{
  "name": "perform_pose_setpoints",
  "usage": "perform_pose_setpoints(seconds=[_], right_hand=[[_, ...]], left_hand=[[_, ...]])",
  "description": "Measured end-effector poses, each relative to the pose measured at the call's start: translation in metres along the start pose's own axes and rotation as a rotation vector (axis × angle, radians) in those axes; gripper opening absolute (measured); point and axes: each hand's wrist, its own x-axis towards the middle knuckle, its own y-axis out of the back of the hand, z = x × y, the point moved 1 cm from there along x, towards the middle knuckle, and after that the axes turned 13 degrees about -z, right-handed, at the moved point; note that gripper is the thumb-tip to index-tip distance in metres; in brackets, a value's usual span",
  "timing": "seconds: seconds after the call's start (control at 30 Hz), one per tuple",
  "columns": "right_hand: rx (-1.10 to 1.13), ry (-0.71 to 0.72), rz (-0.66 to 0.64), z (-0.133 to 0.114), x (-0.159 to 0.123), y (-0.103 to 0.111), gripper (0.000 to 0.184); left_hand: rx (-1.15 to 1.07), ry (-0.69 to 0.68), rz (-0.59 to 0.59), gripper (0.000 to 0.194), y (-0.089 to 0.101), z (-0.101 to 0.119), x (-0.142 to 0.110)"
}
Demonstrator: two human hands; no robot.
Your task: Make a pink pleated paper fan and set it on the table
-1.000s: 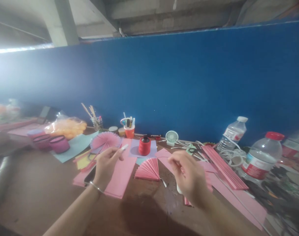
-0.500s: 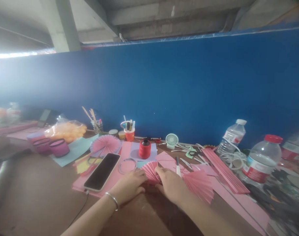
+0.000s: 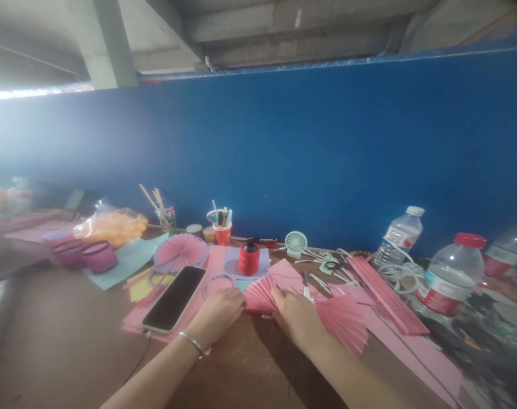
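A small pleated pink paper fan (image 3: 259,293) is spread in a part circle low over the table, between my hands. My left hand (image 3: 221,311), with a silver bangle at the wrist, closes its fingertips on the fan's left edge. On the other side, my right hand (image 3: 298,319) grips the fan's right part between thumb and fingers. Some of the pleats are hidden behind the right fingers. Just right of that hand lies a second pleated pink fan (image 3: 344,322). A white-handled knife (image 3: 306,288) rests behind the right hand.
A phone (image 3: 175,298) with a cable lies on pink paper at left. Behind stand a red thread spool (image 3: 248,258), a red cup of tools (image 3: 222,232) and a mini fan (image 3: 296,243). Folded pink strips (image 3: 388,295) and water bottles (image 3: 452,275) are at right.
The pink fan has opened wider between my hands. My left hand has shifted slightly left, and the fan's lower edge now shows more. My right hand stays nearly in place.
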Motion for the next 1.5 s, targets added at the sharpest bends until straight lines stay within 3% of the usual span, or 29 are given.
perform_pose_setpoints(seconds=[0.13,0.2,0.27,0.3,0.4,0.47,0.53,0.73,0.87,0.97,1.07,1.2,1.43,1.5], right_hand=[[0.029,-0.033,-0.024,0.004,-0.001,-0.002,0.017],[0.039,-0.026,0.009,0.003,-0.001,-0.003,0.017],[0.043,-0.021,0.040,0.002,-0.003,-0.003,0.020],[0.046,-0.018,0.049,0.002,-0.003,-0.003,0.022],[0.083,-0.026,0.065,0.004,-0.004,-0.003,0.021],[0.145,-0.035,0.084,0.008,-0.004,0.001,0.018],[0.222,-0.018,0.122,0.013,-0.005,0.009,0.016],[0.408,0.059,0.225,0.022,-0.016,0.049,0.018],[0.496,0.123,0.236,0.022,-0.029,0.072,0.017],[0.574,0.147,0.250,0.020,-0.038,0.085,0.012],[0.646,0.127,0.255,0.019,-0.045,0.095,0.010],[0.708,0.116,0.344,0.020,-0.051,0.105,0.011],[0.796,0.071,0.630,0.028,-0.062,0.115,0.015],[0.895,0.060,0.635,0.026,-0.067,0.119,0.011]], left_hand=[[-0.370,0.235,0.189,0.020,0.007,-0.020,-0.004],[-0.660,0.429,0.363,0.020,0.007,-0.040,-0.006],[-0.902,0.503,0.616,0.022,0.005,-0.061,-0.008],[-0.954,0.521,0.679,0.022,0.003,-0.070,-0.009],[-0.685,0.528,0.542,0.024,0.000,-0.079,-0.009],[-0.383,0.514,0.400,0.028,0.000,-0.071,-0.009],[-0.223,0.487,0.334,0.032,0.003,-0.055,-0.008],[-0.076,0.306,0.343,0.021,0.026,-0.006,-0.010],[-0.310,0.136,0.196,0.021,0.044,0.020,-0.007],[-0.486,0.066,0.192,0.020,0.063,0.038,0.002],[-0.577,-0.036,0.169,0.024,0.088,0.056,0.018],[-0.607,-0.210,0.046,0.024,0.111,0.077,0.039],[-0.655,-0.119,0.311,0.020,0.105,0.079,0.055],[-0.653,-0.097,0.362,0.019,0.103,0.074,0.054]])
